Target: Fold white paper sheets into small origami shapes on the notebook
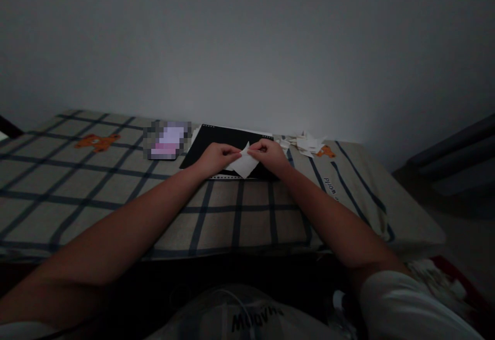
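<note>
A small piece of white paper (244, 167), pointed at the top and bottom, is pinched between both hands. My left hand (217, 157) closes thumb and forefinger on its left side. On the other side, my right hand (270, 154) grips the paper near its upper edge, fingers curled. Both hands are over a black sheet (220, 138) with rows of small holes along its edges, and white sheets show from beneath it. Just right of my right hand lies a loose pile of white paper pieces (307, 144).
A checked cloth (108, 175) with orange bear figures covers the table. Left of the black sheet lies a phone-like device (168, 140), its lit screen blurred out. A grey wall (247, 46) rises behind the table, and dark folded fabric (460, 159) is at the right.
</note>
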### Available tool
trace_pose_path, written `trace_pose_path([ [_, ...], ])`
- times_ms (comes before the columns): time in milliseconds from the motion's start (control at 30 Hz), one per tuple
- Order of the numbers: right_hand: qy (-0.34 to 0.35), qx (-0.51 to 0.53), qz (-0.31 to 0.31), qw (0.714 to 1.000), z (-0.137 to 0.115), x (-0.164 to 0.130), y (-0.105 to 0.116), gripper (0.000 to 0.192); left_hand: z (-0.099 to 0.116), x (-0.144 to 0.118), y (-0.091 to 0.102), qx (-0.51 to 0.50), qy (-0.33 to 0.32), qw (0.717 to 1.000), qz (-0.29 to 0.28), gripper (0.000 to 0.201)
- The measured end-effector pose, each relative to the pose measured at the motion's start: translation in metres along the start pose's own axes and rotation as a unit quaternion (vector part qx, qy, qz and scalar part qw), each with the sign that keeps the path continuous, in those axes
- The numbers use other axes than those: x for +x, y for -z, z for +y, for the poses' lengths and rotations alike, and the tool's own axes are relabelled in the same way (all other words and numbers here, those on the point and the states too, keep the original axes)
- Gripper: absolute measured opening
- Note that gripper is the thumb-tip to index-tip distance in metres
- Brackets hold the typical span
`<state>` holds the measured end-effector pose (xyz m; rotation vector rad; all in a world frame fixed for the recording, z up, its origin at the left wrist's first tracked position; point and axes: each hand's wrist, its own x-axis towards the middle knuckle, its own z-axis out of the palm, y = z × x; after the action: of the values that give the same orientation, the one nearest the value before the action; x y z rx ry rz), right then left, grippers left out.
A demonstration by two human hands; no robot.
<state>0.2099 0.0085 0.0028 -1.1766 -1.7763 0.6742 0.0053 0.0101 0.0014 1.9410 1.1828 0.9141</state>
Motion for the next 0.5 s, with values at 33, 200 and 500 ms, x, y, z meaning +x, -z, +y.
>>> trace_pose_path([
  [33, -0.001, 0.012, 0.0, 1.0, 0.002, 0.0, 0.0, 0.012, 0.001, 0.0, 0.0, 0.004, 0.002, 1.0, 0.004, 0.03],
  [200, -0.02, 0.037, 0.005, 0.999, 0.011, 0.002, -0.002, 0.016, 0.004, -0.001, -0.002, 0.018, -0.003, 1.0, 0.018, 0.026],
  [500, -0.029, 0.035, 0.023, 0.999, 0.008, 0.003, -0.003, 0.015, 0.001, -0.002, -0.005, 0.052, -0.038, 0.997, 0.045, 0.025],
])
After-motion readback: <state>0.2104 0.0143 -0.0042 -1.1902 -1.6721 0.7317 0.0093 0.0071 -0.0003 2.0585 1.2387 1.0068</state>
